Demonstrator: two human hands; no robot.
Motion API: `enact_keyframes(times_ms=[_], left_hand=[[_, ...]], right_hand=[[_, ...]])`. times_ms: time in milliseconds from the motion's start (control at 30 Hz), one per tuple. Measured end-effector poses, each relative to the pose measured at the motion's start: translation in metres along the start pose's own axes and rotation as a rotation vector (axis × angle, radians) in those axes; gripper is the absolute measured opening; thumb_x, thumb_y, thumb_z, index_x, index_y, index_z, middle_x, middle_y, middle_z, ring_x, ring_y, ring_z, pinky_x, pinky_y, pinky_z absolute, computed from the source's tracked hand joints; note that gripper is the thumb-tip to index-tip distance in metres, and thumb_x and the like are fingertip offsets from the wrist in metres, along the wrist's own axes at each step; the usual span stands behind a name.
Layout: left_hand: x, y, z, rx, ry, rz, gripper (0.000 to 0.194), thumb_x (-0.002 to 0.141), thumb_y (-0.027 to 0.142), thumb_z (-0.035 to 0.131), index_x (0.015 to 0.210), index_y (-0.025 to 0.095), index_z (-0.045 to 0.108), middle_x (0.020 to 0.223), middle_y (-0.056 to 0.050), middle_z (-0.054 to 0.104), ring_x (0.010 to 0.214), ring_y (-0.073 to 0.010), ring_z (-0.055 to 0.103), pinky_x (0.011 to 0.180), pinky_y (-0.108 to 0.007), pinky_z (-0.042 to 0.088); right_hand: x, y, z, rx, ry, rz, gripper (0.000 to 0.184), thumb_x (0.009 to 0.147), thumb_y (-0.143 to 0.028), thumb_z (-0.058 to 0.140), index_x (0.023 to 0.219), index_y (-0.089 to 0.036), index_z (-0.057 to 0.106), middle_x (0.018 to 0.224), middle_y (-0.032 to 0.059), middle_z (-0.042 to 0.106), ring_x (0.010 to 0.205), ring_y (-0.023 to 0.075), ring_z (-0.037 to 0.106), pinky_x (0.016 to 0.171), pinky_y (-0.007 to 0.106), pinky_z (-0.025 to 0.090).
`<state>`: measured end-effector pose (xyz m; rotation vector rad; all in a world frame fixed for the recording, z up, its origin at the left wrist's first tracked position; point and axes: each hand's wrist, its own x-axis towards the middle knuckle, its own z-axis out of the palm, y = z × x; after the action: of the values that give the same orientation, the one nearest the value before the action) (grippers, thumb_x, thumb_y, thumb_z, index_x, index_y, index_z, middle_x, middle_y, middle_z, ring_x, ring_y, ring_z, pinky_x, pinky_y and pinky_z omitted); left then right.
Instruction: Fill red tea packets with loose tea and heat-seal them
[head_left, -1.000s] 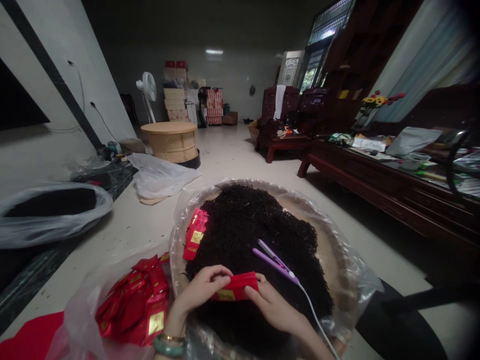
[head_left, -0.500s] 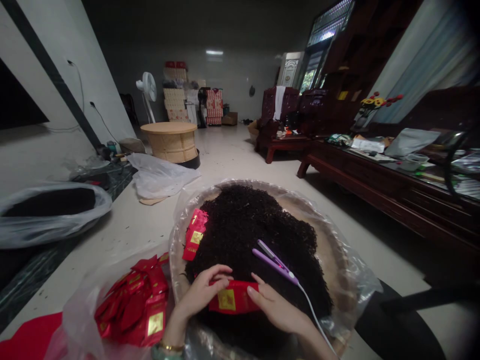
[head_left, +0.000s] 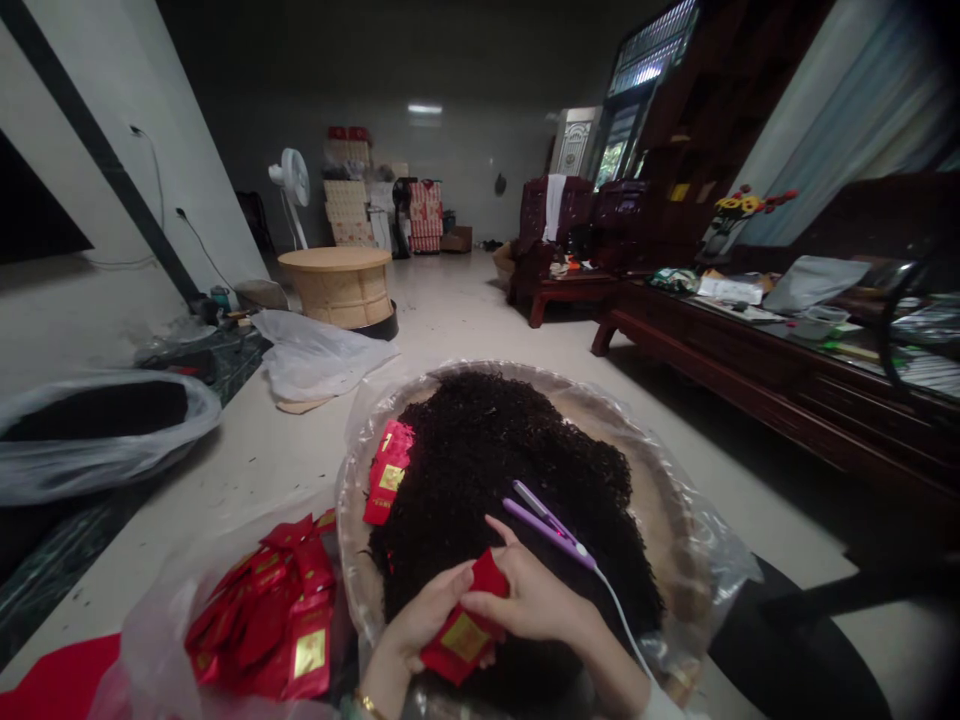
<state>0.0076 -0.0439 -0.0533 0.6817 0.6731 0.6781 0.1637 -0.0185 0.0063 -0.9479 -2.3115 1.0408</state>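
Both my hands hold one small red packet (head_left: 463,632) with a gold label, low over a heap of dark loose tea (head_left: 510,470). My left hand (head_left: 421,620) cups the packet from below. My right hand (head_left: 529,598) pinches its upper corner. The tea lies in a round tray lined with clear plastic (head_left: 675,500). A purple sealing tong (head_left: 546,520) with a white cord rests on the tea just beyond my right hand. A few red packets (head_left: 386,470) lean at the heap's left edge.
A clear bag of several red packets (head_left: 262,615) sits at my left. Farther left lies a plastic-lined tray of dark tea (head_left: 97,420). A round wicker drum (head_left: 341,285) and a fan (head_left: 292,185) stand behind; a long dark wooden table (head_left: 787,370) runs along the right.
The packet has turned from lying level between my hands to tilted, and has come nearer to me. My right hand has moved left onto its upper corner, and my left hand has slid underneath.
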Motion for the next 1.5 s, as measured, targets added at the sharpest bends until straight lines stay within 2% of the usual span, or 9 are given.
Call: enact_keyframes(times_ms=[200, 367, 433, 567, 667, 800, 1033, 1200, 1500], left_hand=[[0.003, -0.006, -0.008, -0.079, 0.083, 0.073, 0.066, 0.072, 0.056, 0.069, 0.121, 0.014, 0.055, 0.07, -0.006, 0.07, 0.059, -0.018, 0.067, 0.049, -0.025, 0.052], [-0.002, 0.0, -0.018, -0.163, 0.234, 0.124, 0.055, 0.071, 0.057, 0.07, 0.104, 0.014, 0.062, 0.069, -0.006, 0.071, 0.059, -0.0186, 0.067, 0.05, -0.026, 0.053], [-0.004, 0.004, -0.024, -0.205, 0.288, 0.133, 0.053, 0.071, 0.057, 0.069, 0.099, 0.013, 0.064, 0.069, -0.007, 0.071, 0.058, -0.0189, 0.067, 0.051, -0.028, 0.053], [-0.009, 0.012, -0.033, -0.264, 0.325, 0.14, 0.053, 0.074, 0.057, 0.066, 0.101, 0.012, 0.065, 0.075, -0.009, 0.073, 0.067, -0.0221, 0.07, 0.058, -0.03, 0.055], [-0.01, 0.016, -0.035, -0.273, 0.343, 0.146, 0.057, 0.075, 0.057, 0.066, 0.108, 0.011, 0.063, 0.077, -0.01, 0.073, 0.07, -0.0233, 0.071, 0.062, -0.032, 0.056], [-0.007, 0.016, -0.036, -0.289, 0.396, 0.189, 0.053, 0.078, 0.051, 0.066, 0.113, 0.012, 0.061, 0.078, -0.009, 0.074, 0.069, -0.023, 0.072, 0.062, -0.033, 0.057], [-0.006, 0.015, -0.041, -0.3, 0.39, 0.173, 0.054, 0.077, 0.051, 0.067, 0.112, 0.01, 0.062, 0.078, -0.011, 0.075, 0.069, -0.0239, 0.072, 0.063, -0.034, 0.057], [-0.008, 0.019, -0.037, -0.314, 0.397, 0.13, 0.052, 0.076, 0.051, 0.068, 0.108, 0.01, 0.064, 0.078, -0.011, 0.075, 0.067, -0.0238, 0.072, 0.062, -0.034, 0.057], [0.001, 0.003, -0.051, -0.341, 0.451, 0.202, 0.048, 0.078, 0.046, 0.068, 0.108, 0.01, 0.064, 0.075, -0.01, 0.075, 0.066, -0.023, 0.072, 0.061, -0.032, 0.057]], right_hand=[[0.002, 0.01, 0.0, 0.023, 0.168, -0.034, 0.039, 0.088, -0.042, 0.055, 0.056, -0.02, 0.056, 0.062, -0.0039, 0.061, 0.068, 0.0136, 0.062, 0.11, 0.05, 0.029], [-0.006, 0.037, -0.002, -0.008, 0.503, 0.065, 0.035, 0.095, -0.043, 0.039, 0.1, -0.021, 0.066, 0.108, 0.0112, 0.068, 0.107, 0.0238, 0.061, 0.094, 0.043, 0.047], [-0.013, 0.048, 0.006, -0.192, 0.436, 0.108, 0.041, 0.093, -0.044, 0.045, 0.125, -0.02, 0.056, 0.132, 0.0147, 0.055, 0.126, 0.0282, 0.048, 0.102, 0.049, 0.04], [-0.017, 0.061, 0.032, -0.574, 0.179, 0.192, 0.09, 0.07, -0.058, 0.07, 0.144, -0.024, 0.034, 0.155, 0.0159, 0.021, 0.142, 0.0404, 0.012, 0.109, 0.063, 0.018], [-0.005, 0.061, 0.043, -0.676, 0.108, 0.208, 0.101, 0.063, -0.065, 0.072, 0.146, -0.026, 0.03, 0.156, 0.017, 0.018, 0.141, 0.0433, 0.01, 0.109, 0.065, 0.011], [0.019, 0.055, 0.047, -0.69, 0.081, 0.147, 0.088, 0.07, -0.068, 0.063, 0.143, -0.026, 0.036, 0.152, 0.017, 0.028, 0.14, 0.0426, 0.016, 0.108, 0.064, 0.012], [0.022, 0.049, 0.059, -0.733, -0.048, 0.016, 0.047, 0.083, -0.047, 0.061, 0.122, -0.02, 0.057, 0.12, 0.0155, 0.06, 0.116, 0.0339, 0.049, 0.097, 0.05, 0.037], [0.014, 0.052, 0.058, -0.789, -0.039, -0.032, 0.056, 0.075, -0.051, 0.069, 0.12, -0.02, 0.056, 0.119, 0.0139, 0.058, 0.112, 0.0339, 0.048, 0.093, 0.048, 0.039], [0.016, 0.057, 0.056, -0.813, 0.011, -0.023, 0.032, 0.078, -0.037, 0.069, 0.106, -0.021, 0.063, 0.102, 0.0099, 0.063, 0.098, 0.0283, 0.052, 0.08, 0.039, 0.041]])
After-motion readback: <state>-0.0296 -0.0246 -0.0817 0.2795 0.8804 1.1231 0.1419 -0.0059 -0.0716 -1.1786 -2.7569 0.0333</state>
